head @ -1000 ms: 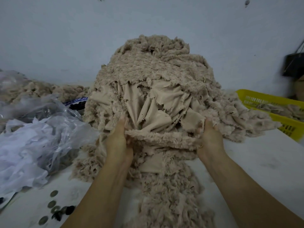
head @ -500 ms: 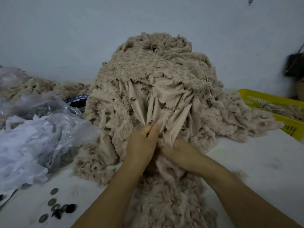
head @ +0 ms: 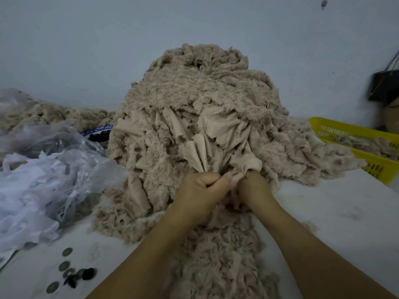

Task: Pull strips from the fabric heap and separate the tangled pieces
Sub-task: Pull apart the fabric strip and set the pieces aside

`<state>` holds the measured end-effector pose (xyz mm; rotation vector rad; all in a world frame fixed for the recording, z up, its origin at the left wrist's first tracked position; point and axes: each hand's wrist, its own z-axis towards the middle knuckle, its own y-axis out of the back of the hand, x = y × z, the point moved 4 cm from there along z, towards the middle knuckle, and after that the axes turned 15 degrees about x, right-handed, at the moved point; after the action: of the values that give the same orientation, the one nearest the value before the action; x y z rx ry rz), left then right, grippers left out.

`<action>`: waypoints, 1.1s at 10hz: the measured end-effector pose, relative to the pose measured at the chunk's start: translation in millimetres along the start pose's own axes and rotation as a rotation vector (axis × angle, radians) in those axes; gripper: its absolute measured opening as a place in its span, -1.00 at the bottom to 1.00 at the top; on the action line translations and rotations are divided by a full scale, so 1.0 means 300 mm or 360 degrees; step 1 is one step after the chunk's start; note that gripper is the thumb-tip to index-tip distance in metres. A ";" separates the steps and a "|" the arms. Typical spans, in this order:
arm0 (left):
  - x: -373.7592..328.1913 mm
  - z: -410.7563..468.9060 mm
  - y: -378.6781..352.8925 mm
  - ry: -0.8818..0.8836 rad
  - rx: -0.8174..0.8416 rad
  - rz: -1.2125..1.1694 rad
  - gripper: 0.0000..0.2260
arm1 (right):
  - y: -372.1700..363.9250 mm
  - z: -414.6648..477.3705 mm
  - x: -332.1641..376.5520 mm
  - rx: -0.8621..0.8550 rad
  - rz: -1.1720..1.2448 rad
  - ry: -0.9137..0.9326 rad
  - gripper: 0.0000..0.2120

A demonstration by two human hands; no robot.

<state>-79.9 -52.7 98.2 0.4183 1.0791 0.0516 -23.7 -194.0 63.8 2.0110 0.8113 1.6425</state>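
At the centre of the frame, a tall fabric heap [head: 205, 100] of beige fleece strips stands on the white bench [head: 336, 214] and backs against the pale wall [head: 86, 39], its frayed skirt spreading left and right along the bench top. Both hands meet at the foot of the heap, side by side and almost touching. The left hand [head: 198, 192] is clenched into a fist around a bunch of smooth-backed strips [head: 207, 152] that fan upward from it in pleats, and the right hand [head: 253, 186] has its fingers curled into the fleece just beside it, their tips hidden in the pile. A fleece trail [head: 220, 260] runs from under the hands toward the lower edge of the frame, between the two forearms. Left of the heap, crumpled clear plastic bags [head: 43, 169] crowd against its skirt and reach the left edge, with a lower fleece pile [head: 54, 115] behind them along the wall. Below the bags, a scatter of small round discs [head: 67, 268] lies on a narrow bare patch in the lower left. The widest bare bench lies in the lower right, bounded by the heap's ragged hem above and a yellow slotted basket [head: 371, 167] at the right edge, which holds more fleece scraps. A black bag [head: 384, 85] hangs at the upper right.
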 end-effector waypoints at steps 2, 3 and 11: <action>0.042 -0.026 0.189 0.0138 -0.0630 -0.0624 -0.59 | 0.088 0.021 -0.076 -0.0167 0.0737 0.0034 -0.72; 0.079 -0.011 0.154 0.0438 -0.0324 0.0057 -0.61 | 0.004 -0.019 -0.001 0.0101 0.0714 0.0252 -0.78; 0.105 0.007 0.082 0.0354 -0.0444 -0.1676 -0.72 | 0.029 -0.043 0.025 0.0100 0.1939 0.0439 -0.54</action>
<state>-59.2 -22.9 81.3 -0.4470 1.3768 -0.6897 -33.8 -196.1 77.8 2.5204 -0.4855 2.5214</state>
